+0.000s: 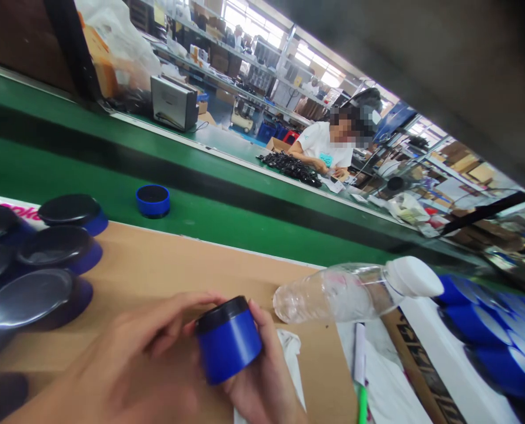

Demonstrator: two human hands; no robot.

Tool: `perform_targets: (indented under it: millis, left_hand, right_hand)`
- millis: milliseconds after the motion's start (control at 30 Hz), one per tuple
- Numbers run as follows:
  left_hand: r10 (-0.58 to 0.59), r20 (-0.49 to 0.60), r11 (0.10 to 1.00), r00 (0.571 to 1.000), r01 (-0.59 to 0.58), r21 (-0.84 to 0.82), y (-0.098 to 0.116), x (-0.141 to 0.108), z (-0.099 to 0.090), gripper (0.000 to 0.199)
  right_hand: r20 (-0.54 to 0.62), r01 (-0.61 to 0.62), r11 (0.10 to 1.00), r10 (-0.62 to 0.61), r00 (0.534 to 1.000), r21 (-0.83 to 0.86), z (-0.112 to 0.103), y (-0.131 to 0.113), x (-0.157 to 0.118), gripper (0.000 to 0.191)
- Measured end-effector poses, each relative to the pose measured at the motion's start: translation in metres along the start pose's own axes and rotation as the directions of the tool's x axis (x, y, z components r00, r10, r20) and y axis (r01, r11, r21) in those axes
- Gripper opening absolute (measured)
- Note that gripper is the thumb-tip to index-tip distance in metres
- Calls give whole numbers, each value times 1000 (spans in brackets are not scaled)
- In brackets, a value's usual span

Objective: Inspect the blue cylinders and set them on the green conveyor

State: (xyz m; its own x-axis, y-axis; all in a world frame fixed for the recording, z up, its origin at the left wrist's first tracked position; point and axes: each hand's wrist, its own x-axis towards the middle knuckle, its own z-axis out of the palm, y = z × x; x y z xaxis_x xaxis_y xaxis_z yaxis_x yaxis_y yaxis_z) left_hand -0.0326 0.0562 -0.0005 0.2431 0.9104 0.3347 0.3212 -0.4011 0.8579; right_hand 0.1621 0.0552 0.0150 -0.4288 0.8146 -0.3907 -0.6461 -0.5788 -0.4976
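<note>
Round blue-and-black plastic cup [231, 344], held two-handed.
Left hand [145, 333] curls fingers at its black end; right hand [262, 374] pinches its side.

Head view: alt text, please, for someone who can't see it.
The right hand holds a blue-and-black piece, the left hand at its black end, above cardboard. Black-topped pieces sit to the left, a clear bottle and blue pieces to the right. Beyond a green bench, a person is by black parts.
</note>
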Motion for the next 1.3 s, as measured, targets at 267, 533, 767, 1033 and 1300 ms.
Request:
perform_targets:
  millis: [267,533,767,1033,1300]
  left_hand:
    - [-373,184,843,910,415,-342,19,10,9,39]
    - [-297,281,826,913,393,-403,10,22,11,63]
    - [-116,-19,987,993,113,-117,12,13,19,37]
    - [373,-88,894,924,-332,302,17,7,21,28]
    - [695,65,573,716,-606,553,17,3,29,46]
  right_hand:
    - [-104,276,840,-363,926,-467,-7,10,-5,144]
    - [480,336,-346,-562,674,-876,-23,-12,-5,103]
    - [456,396,-239,-600,657,-886,-23,-3,2,65]
    - [148,128,-81,-700,699,-988,-13,-22,61,49]
    - [-77,-191,-54,-783,618,-980,25,-84,165,45]
